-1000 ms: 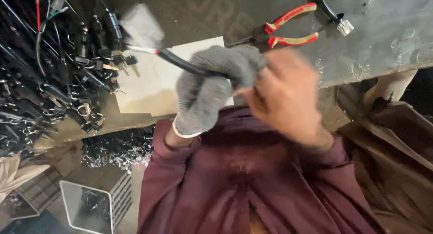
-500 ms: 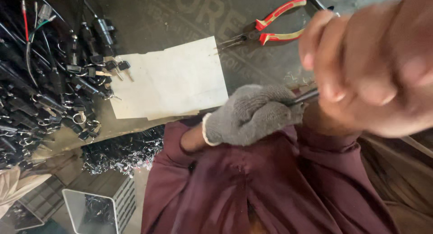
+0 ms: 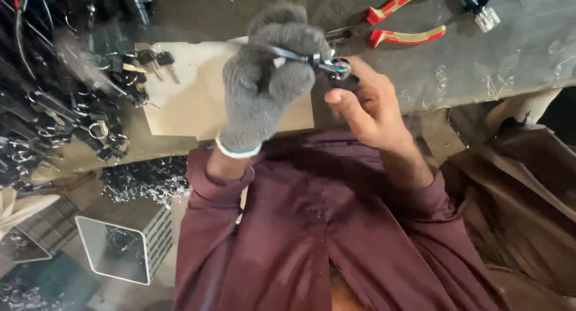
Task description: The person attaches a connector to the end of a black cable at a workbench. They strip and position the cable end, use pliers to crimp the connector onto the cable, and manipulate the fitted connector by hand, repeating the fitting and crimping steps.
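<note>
Your left hand [image 3: 267, 77], in a grey knitted work glove, was closed tight around a thin black cable [image 3: 292, 55] — the cable ran out of the fist toward your right. Your bare right hand [image 3: 366, 107] sat just beside it, fingertips pinched on the small shiny metal end piece [image 3: 339, 67] of that cable. Beyond the right hand lay red-and-yellow-handled pliers [image 3: 402, 17] on the grey bench [image 3: 510, 59]; under the gloved hand lay a pale cardboard sheet [image 3: 192, 101], with dark keys [image 3: 153, 62] further to its left.

pliers [image 3: 403, 17] on bench [image 3: 516, 65] behind hands, keys [image 3: 129, 77] left
</note>
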Action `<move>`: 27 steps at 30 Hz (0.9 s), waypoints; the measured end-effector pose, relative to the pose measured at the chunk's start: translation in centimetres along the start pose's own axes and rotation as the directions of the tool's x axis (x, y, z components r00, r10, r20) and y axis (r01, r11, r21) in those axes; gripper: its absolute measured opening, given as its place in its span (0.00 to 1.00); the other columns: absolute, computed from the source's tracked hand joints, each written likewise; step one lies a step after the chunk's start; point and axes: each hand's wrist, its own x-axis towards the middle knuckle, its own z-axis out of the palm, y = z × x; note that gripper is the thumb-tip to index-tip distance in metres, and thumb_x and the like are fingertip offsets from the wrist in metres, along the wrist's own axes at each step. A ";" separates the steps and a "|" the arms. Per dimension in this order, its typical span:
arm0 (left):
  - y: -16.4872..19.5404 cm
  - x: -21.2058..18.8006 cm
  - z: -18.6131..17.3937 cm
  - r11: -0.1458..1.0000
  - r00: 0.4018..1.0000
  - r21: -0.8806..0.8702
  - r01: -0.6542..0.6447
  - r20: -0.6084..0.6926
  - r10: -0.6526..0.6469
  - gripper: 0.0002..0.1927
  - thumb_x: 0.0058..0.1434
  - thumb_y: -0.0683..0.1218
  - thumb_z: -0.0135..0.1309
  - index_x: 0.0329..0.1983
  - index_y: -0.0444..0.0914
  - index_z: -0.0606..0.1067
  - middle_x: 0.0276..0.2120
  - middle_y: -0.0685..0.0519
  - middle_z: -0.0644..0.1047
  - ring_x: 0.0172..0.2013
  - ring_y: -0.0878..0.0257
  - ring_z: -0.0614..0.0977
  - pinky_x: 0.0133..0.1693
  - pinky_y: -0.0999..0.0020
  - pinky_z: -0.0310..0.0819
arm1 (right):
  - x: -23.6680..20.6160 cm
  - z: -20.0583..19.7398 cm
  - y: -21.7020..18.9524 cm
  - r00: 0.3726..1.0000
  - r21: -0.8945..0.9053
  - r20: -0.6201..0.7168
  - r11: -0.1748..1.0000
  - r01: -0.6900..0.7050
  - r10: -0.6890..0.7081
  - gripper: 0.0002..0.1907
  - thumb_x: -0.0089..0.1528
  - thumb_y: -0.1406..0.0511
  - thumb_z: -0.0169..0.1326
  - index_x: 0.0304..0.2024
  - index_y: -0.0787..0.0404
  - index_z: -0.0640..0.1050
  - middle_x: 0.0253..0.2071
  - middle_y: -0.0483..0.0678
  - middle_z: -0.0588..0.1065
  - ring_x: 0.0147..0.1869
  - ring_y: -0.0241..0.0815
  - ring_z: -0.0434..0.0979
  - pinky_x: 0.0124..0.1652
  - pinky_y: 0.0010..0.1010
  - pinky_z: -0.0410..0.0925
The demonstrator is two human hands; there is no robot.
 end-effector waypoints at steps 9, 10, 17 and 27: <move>-0.1 -1.9 2.7 0.895 0.949 0.328 -0.302 0.010 0.316 0.08 0.71 0.44 0.61 0.52 0.42 0.78 0.49 0.56 0.80 0.55 0.59 0.79 0.60 0.65 0.74 | 0.6 -0.4 -2.2 0.903 -0.589 -0.204 0.784 0.195 -0.378 0.30 0.56 0.75 0.58 0.63 0.60 0.76 0.34 0.49 0.71 0.37 0.47 0.70 0.42 0.31 0.65; -0.1 -2.2 2.4 0.932 0.966 0.261 -0.251 0.002 0.259 0.09 0.70 0.42 0.61 0.52 0.41 0.77 0.50 0.55 0.79 0.53 0.60 0.80 0.57 0.66 0.75 | 0.5 -0.3 -2.3 0.906 -0.550 -0.223 0.814 0.187 -0.359 0.28 0.59 0.74 0.58 0.63 0.59 0.76 0.36 0.49 0.72 0.38 0.45 0.70 0.43 0.29 0.65; -0.3 -2.1 1.1 0.998 0.997 -0.066 -0.014 -0.073 0.009 0.18 0.59 0.35 0.69 0.51 0.36 0.77 0.48 0.52 0.80 0.47 0.63 0.83 0.49 0.66 0.82 | -0.1 -1.4 0.3 0.948 -0.047 -0.082 0.951 0.304 -0.307 0.19 0.75 0.60 0.50 0.63 0.65 0.70 0.52 0.50 0.72 0.49 0.38 0.68 0.51 0.29 0.63; 0.6 -1.1 1.7 0.895 0.975 0.388 -0.220 0.116 0.189 0.14 0.61 0.41 0.74 0.46 0.39 0.80 0.45 0.53 0.83 0.44 0.62 0.85 0.47 0.71 0.81 | -0.2 -1.4 0.6 0.865 -0.344 -0.048 0.821 0.456 -0.500 0.17 0.73 0.67 0.56 0.60 0.69 0.70 0.54 0.58 0.75 0.49 0.52 0.75 0.48 0.35 0.72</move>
